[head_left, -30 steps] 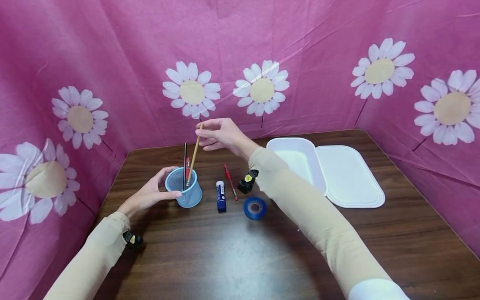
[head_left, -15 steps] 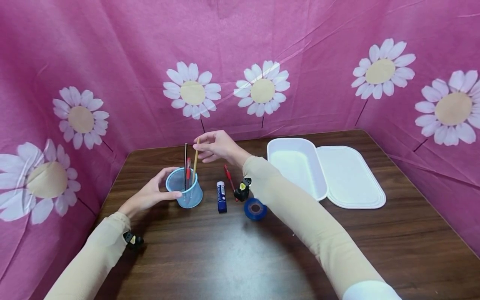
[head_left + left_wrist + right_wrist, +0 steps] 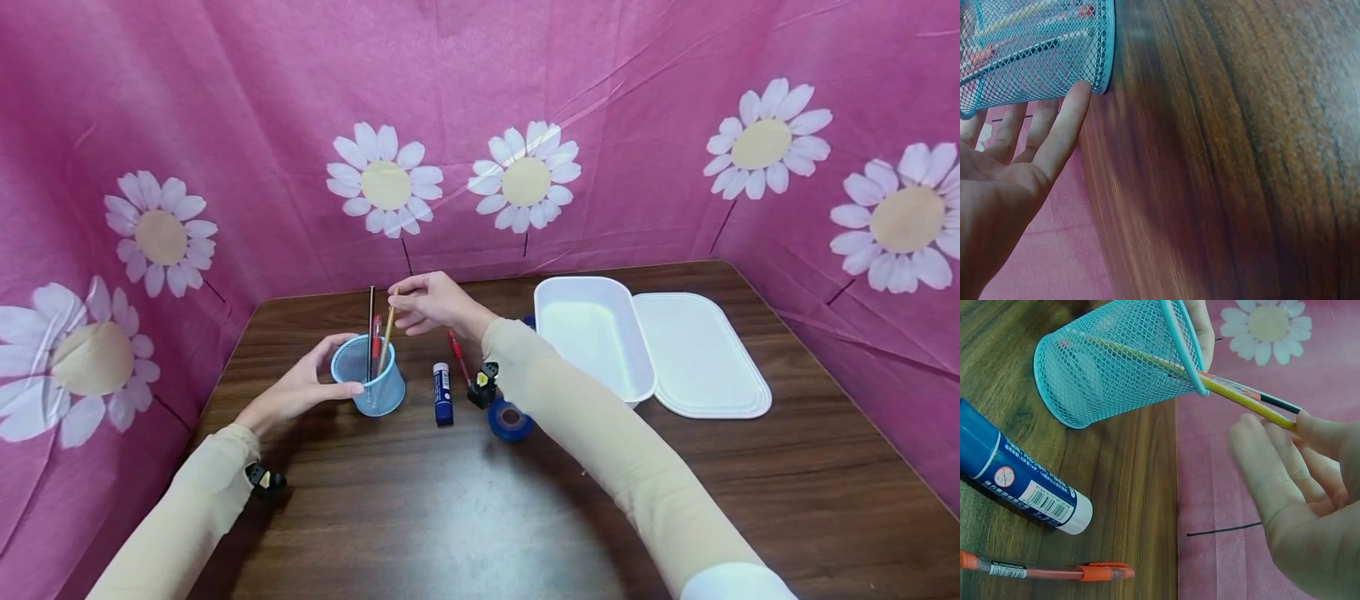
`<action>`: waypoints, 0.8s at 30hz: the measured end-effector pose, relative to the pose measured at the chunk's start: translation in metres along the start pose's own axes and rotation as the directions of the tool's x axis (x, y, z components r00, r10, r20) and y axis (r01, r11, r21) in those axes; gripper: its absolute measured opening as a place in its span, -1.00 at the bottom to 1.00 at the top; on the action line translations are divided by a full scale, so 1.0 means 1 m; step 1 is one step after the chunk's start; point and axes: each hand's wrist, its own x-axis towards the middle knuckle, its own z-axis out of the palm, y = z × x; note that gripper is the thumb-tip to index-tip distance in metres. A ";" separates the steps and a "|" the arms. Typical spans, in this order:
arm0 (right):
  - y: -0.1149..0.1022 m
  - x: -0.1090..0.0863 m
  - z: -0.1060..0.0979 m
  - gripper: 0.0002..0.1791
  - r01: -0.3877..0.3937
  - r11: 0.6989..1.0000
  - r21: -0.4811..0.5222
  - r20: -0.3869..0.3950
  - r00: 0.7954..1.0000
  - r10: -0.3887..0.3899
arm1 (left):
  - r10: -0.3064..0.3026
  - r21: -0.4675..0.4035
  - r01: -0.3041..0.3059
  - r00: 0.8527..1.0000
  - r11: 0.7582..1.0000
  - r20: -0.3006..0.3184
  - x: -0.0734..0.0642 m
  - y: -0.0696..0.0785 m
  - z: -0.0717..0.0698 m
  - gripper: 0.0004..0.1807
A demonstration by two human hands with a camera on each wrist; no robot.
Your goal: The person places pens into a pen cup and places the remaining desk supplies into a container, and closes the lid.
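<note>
A light blue mesh pen holder (image 3: 384, 398) stands upright on the table at centre left. My left hand (image 3: 300, 385) holds it from the left, thumb in front and the other fingers behind. Above its rim, my right hand (image 3: 433, 305) pinches the top of a yellow pencil (image 3: 1250, 405) between thumb and fingers. The pencil's lower part is inside the holder, showing through the mesh in the right wrist view. A dark pencil (image 3: 371, 312) and a red pen (image 3: 377, 337) also stand in the holder.
Right of the holder, a blue glue stick (image 3: 442, 396) and another red pen (image 3: 1054, 570) lie on the table (image 3: 375, 508). A blue tape roll (image 3: 498, 427) sits partly under the right sleeve. Farther right are a white box (image 3: 592, 333) and its white lid (image 3: 705, 358).
My right hand has come down with the yellow pencil, which now reaches lower into the pen holder. The left hand and the holder have stayed in place.
</note>
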 end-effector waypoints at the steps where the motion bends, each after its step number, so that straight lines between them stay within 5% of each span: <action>1: 0.001 0.000 0.000 -0.64 -0.006 1.000 -0.008 0.003 1.000 0.006 | 0.000 0.000 0.000 1.000 1.000 0.000 0.000 0.000 0.000 -0.16; 16: 0.011 -0.001 -0.011 -0.54 -0.031 0.999 -0.039 0.025 0.999 0.032 | -0.003 0.034 0.003 1.000 0.999 0.004 0.001 0.002 -0.001 -0.16; 24: 0.030 -0.002 -0.017 -0.55 -0.055 0.986 -0.156 -0.081 0.996 0.043 | -0.007 -0.009 0.007 1.000 1.000 0.010 -0.003 0.001 0.000 -0.17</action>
